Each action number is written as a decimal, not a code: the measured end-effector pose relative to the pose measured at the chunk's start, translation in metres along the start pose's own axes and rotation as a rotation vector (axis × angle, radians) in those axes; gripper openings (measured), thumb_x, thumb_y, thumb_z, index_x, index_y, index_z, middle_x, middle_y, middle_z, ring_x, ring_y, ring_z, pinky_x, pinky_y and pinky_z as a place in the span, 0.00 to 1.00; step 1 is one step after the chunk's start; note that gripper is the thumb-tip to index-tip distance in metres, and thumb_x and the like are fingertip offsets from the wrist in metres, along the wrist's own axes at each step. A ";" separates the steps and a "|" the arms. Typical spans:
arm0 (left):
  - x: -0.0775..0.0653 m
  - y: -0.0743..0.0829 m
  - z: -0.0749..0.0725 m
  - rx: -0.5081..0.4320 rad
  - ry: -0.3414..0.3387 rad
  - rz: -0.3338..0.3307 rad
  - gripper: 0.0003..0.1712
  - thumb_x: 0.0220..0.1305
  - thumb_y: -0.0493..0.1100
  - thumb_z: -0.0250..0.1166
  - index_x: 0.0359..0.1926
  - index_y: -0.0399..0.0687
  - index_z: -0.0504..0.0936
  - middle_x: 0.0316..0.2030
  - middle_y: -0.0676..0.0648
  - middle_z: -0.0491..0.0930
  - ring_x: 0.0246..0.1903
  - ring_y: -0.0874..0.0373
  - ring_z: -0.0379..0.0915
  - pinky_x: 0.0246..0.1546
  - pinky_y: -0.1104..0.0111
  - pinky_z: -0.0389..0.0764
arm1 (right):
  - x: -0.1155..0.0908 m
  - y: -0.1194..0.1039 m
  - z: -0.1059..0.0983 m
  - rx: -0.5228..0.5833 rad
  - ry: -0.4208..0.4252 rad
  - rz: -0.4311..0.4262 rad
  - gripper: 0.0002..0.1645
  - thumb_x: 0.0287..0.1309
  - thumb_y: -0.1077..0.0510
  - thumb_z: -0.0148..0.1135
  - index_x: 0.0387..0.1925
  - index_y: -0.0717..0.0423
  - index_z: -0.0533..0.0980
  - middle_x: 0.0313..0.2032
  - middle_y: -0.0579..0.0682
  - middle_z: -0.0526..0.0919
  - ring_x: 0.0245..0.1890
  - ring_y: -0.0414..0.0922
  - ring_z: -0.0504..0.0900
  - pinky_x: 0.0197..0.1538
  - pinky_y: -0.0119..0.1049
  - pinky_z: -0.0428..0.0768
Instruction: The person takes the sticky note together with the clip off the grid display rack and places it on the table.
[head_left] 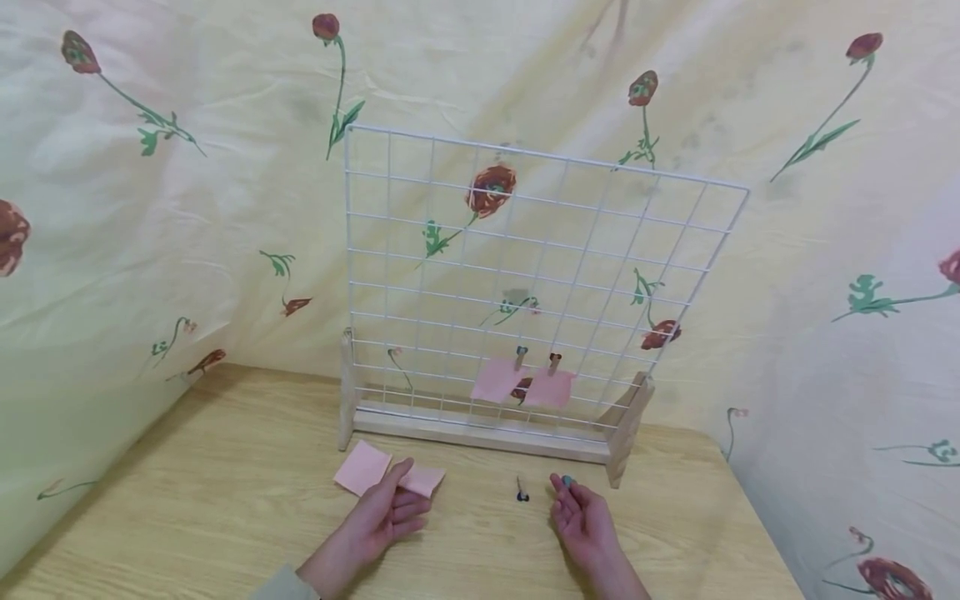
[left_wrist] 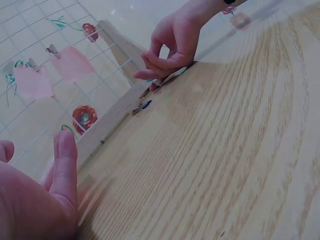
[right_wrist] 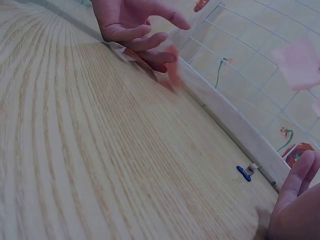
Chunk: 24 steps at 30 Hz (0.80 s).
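Observation:
My left hand (head_left: 386, 512) is over a pink paper sheet (head_left: 423, 482) on the table, its thumb and fingers apart, the fingers loosely bent. Another pink sheet (head_left: 363, 467) lies flat to its left. In the head view my right hand (head_left: 585, 521) pinches a small clip with a teal end (head_left: 567, 481); the rest of that clip is hidden by the fingers. Between the hands lies a small clip with a dark blue end (head_left: 522, 495), also seen in the right wrist view as a blue-ended clip (right_wrist: 245, 173).
A white wire grid (head_left: 465, 271) stands upright in a wooden stand (head_left: 480, 435) behind the hands. Two small clips, one a teal-topped clip (head_left: 521, 358), the other a dark-topped clip (head_left: 554, 364), hold pink sheets (head_left: 550, 389) on it. Flowered cloth (head_left: 187, 275) surrounds the table.

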<state>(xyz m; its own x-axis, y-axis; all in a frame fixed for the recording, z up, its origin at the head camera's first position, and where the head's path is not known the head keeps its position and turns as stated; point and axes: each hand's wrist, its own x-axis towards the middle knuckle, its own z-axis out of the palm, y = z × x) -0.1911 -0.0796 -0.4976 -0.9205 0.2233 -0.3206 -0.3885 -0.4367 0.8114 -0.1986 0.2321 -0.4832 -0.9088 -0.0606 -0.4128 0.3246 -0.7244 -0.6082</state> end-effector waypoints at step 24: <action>-0.023 0.019 0.005 -0.057 -0.254 -0.024 0.26 0.75 0.49 0.43 0.57 0.28 0.54 0.37 0.36 0.83 0.37 0.51 0.84 0.43 0.64 0.84 | 0.001 0.003 -0.002 -0.048 -0.041 -0.035 0.38 0.75 0.57 0.35 0.74 0.52 0.28 0.40 0.49 0.84 0.29 0.32 0.77 0.38 0.20 0.76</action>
<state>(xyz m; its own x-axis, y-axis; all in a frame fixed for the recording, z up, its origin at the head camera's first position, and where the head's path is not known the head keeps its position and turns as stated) -0.1769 -0.0890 -0.4728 -0.8738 0.4431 -0.2004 -0.4186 -0.4755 0.7737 -0.1979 0.2312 -0.4872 -0.9296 -0.0645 -0.3628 0.3032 -0.6932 -0.6539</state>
